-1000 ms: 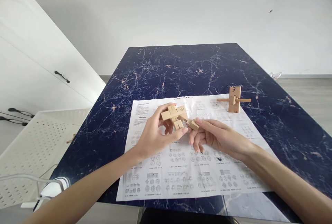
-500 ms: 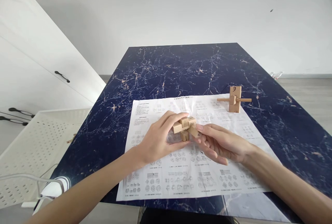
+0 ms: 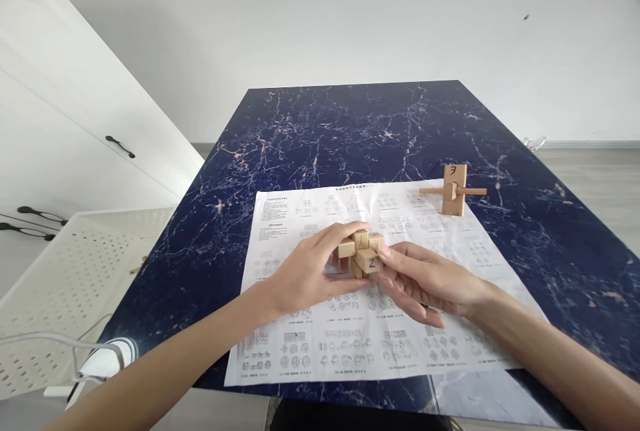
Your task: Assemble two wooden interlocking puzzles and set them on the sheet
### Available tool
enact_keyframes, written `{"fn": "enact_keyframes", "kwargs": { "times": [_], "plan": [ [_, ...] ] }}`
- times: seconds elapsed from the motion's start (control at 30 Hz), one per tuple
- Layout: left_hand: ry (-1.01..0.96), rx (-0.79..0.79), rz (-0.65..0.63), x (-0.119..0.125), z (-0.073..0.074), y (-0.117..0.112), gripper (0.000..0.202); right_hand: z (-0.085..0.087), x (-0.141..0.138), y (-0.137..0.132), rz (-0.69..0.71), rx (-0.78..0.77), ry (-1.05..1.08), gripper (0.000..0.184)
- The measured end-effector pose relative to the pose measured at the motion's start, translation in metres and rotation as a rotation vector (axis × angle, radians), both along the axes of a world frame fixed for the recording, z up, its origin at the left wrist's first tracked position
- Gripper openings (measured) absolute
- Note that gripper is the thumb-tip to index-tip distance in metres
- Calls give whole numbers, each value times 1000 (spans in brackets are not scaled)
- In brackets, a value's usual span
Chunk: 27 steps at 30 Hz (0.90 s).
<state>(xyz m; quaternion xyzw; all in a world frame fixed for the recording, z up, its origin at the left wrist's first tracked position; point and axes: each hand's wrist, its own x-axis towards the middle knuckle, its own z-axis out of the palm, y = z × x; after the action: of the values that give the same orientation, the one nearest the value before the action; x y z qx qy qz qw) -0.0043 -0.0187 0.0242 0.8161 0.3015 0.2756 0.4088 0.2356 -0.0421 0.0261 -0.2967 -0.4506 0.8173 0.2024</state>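
Observation:
Between my hands is a wooden burr puzzle [image 3: 362, 242] made of interlocking pale blocks, some marked with numbers, held above a printed sheet. My left hand [image 3: 309, 270] grips it from the left, with fingers over the top and the thumb below. From the right, my right hand [image 3: 425, 278] pinches the block marked 2 [image 3: 370, 262] between thumb and fingers; its lower fingers are curled. The number 2 faces toward me. Parts of the puzzle's back and underside are hidden by my fingers.
The instruction sheet [image 3: 280, 344] with small line drawings lies on the dark blue marbled table [image 3: 320, 131]. Another wooden piece [image 3: 454, 206], marked 3 and crossed by a thin stick, stands at its upper right. A white perforated surface [image 3: 75, 271] with cables is at left, beside white cabinets [image 3: 90, 104].
The puzzle has turned in my hands, so the block marked 2 now faces me more squarely. Both hands have shifted slightly with it and keep their grip.

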Motion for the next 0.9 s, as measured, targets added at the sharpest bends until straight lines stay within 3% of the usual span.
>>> {"fn": "enact_keyframes", "kwargs": {
  "times": [0.17,0.33,0.5,0.73,0.9],
  "plan": [
    [-63,-161,121,2,8,1,70,5,-3,-3,-270,329,-201,57],
    [-116,-369,62,3,16,1,66,4,-8,-6,-509,690,-442,38],
    [-130,-420,-4,4,15,0,63,-2,-6,-7,-508,961,-633,30],
    [-149,-471,-7,5,18,-1,54,-4,3,-7,-445,1075,-570,24],
    [-123,-406,-6,3,16,1,63,-2,1,-7,-403,1080,-614,20]
  ]
}}
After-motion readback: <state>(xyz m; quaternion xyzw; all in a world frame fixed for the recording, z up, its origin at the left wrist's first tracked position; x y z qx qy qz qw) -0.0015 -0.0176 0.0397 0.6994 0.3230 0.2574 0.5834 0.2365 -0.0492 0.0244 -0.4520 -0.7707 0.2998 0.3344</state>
